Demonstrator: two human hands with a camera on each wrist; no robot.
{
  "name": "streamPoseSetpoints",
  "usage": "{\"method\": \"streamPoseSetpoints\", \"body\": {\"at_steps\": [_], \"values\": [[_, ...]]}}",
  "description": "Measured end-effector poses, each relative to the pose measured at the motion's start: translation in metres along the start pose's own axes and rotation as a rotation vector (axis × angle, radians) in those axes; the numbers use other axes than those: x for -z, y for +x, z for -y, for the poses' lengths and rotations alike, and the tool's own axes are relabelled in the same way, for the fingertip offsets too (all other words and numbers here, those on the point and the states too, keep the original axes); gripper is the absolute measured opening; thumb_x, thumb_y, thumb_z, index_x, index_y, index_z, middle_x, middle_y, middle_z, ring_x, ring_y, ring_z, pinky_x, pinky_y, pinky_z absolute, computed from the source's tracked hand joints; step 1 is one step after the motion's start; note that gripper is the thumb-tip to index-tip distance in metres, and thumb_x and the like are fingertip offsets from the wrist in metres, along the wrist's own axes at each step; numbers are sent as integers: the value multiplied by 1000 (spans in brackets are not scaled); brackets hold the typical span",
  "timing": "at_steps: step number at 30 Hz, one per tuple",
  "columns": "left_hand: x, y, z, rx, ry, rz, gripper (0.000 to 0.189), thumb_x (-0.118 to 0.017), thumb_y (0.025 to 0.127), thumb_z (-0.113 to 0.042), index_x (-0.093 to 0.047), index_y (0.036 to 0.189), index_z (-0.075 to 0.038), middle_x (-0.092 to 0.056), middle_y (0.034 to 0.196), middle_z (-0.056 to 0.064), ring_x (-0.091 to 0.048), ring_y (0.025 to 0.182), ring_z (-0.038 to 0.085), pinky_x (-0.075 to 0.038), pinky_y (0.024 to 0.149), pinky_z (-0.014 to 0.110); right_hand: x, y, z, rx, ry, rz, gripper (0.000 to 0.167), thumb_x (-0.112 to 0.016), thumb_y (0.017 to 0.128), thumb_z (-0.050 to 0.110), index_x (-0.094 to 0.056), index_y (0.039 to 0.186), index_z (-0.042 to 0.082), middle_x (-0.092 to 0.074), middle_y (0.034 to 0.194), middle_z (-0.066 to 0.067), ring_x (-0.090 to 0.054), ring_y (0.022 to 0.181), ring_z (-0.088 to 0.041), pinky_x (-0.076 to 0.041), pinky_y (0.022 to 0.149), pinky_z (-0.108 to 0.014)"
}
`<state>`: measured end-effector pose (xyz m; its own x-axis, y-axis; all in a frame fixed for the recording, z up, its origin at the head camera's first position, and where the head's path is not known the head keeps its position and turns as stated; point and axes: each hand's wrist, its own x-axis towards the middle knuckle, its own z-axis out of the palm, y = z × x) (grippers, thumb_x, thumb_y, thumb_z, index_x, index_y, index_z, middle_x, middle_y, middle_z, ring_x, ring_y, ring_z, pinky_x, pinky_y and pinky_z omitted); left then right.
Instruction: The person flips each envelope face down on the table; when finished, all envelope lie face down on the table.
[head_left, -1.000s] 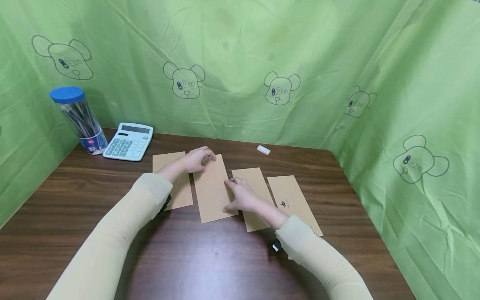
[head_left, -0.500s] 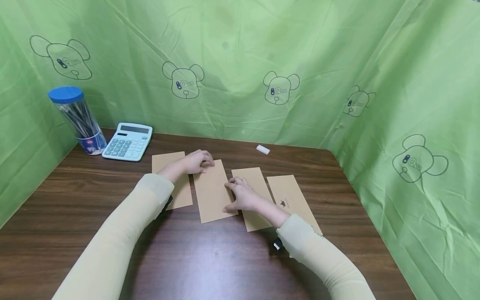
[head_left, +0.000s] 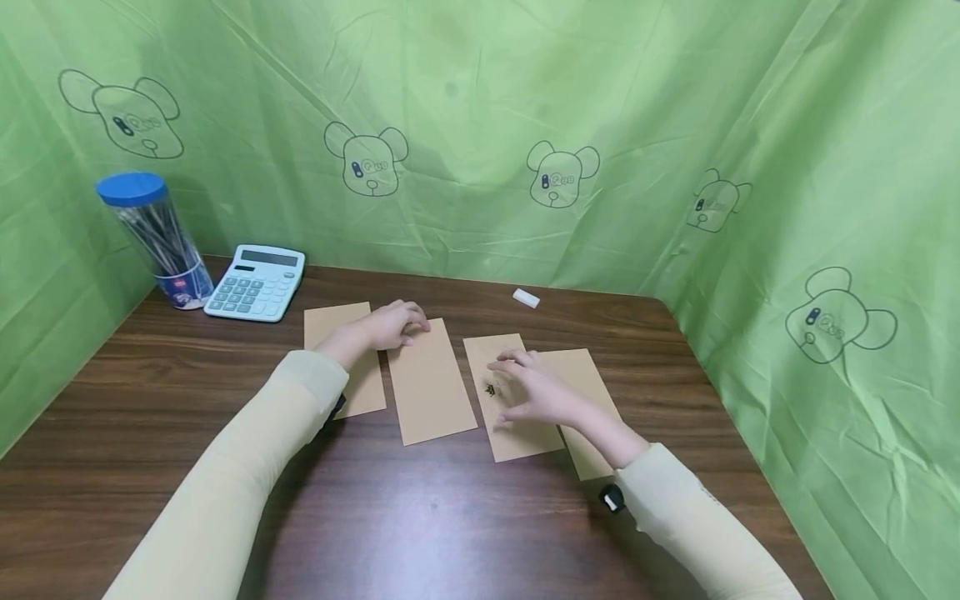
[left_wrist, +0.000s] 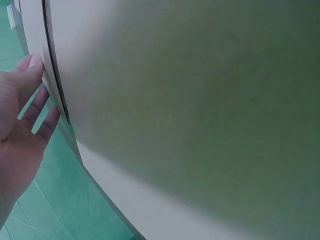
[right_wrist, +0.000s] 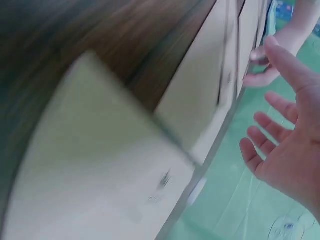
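Right hand (head_left: 543,392) spread, empty; left hand (head_left: 390,324) relaxed, touching one of four brown rectangles (head_left: 431,392).

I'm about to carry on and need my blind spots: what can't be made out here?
Head view: leftmost brown sheet, partly hidden by left hand and left sleeve.
Head view: rightmost brown sheet, partly hidden by right hand and right forearm.
Head view: wording on tube label, too small.
Left wrist view: left hand, cut off by the left edge.
Right wrist view: print on nearest sheet, blurred.
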<state>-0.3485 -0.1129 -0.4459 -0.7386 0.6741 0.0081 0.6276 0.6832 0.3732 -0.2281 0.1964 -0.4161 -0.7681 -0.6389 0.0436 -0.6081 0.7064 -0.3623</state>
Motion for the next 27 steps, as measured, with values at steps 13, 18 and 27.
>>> {"method": "streamPoseSetpoints", "body": {"at_steps": [13,18,27], "values": [[0,-4,-6,16,45,-13,33,-67,86,-6,-64,118,-11,-53,128,10,-46,121,33,-38,101,53,10,-45,-37,31,-52,90,79,-85,66,35,-53,131,4,-44,139,-21,-34,130,-41,-30,105,-56],[0,-3,-8,27,54,-5,33,-65,86,-5,-63,119,-11,-53,127,9,-46,122,32,-37,100,54,10,-51,-38,23,-48,144,78,-84,67,34,-53,132,5,-46,139,-19,-33,131,-42,-28,106,-57],[7,2,-18,38,38,45,40,-68,86,-30,-63,119,-8,-50,131,15,-42,125,36,-36,102,53,9,-48,-36,17,-132,155,78,-83,65,39,-54,131,8,-47,139,-16,-38,128,-41,-32,103,-58]]}}
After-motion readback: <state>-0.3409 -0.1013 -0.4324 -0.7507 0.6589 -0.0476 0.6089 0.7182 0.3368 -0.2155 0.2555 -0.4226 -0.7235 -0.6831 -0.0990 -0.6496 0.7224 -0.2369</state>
